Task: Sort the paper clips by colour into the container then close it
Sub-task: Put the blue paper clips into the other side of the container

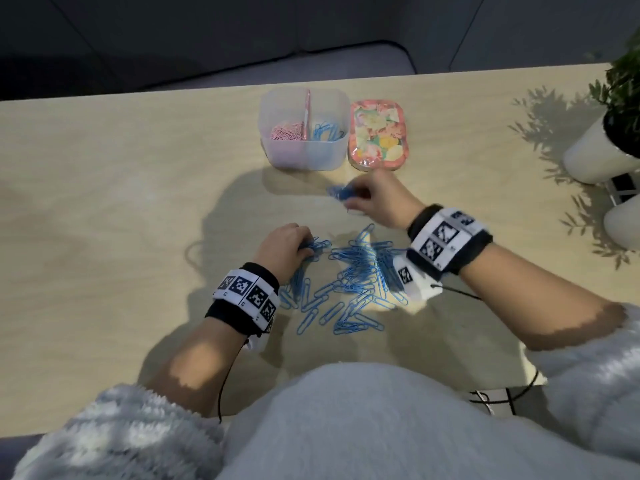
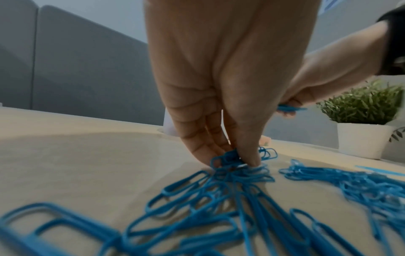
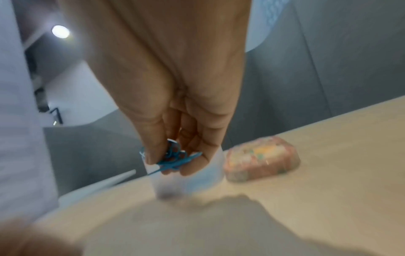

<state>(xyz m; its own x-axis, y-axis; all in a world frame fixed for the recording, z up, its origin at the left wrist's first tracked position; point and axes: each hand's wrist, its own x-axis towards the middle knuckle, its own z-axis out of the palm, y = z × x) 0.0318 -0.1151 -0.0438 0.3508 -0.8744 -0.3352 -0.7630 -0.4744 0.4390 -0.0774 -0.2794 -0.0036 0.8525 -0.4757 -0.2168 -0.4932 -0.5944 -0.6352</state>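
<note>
A clear two-part container (image 1: 273,140) stands at the table's far middle, pink clips (image 1: 286,131) in its left half and blue clips (image 1: 327,131) in its right half. Its flowered lid (image 1: 376,136) lies just right of it. A heap of blue paper clips (image 1: 349,278) is spread on the table near me. My left hand (image 1: 291,244) pinches a bunch of blue clips (image 2: 230,158) at the heap's left edge, fingertips down on the table. My right hand (image 1: 374,199) is lifted between heap and container, gripping a small bunch of blue clips (image 3: 173,156).
A potted plant (image 1: 609,133) in a white pot stands at the table's right edge, with a second white pot (image 1: 623,220) nearer me. A black cable (image 1: 512,393) hangs off the near edge. Bare wood lies to the left of the heap.
</note>
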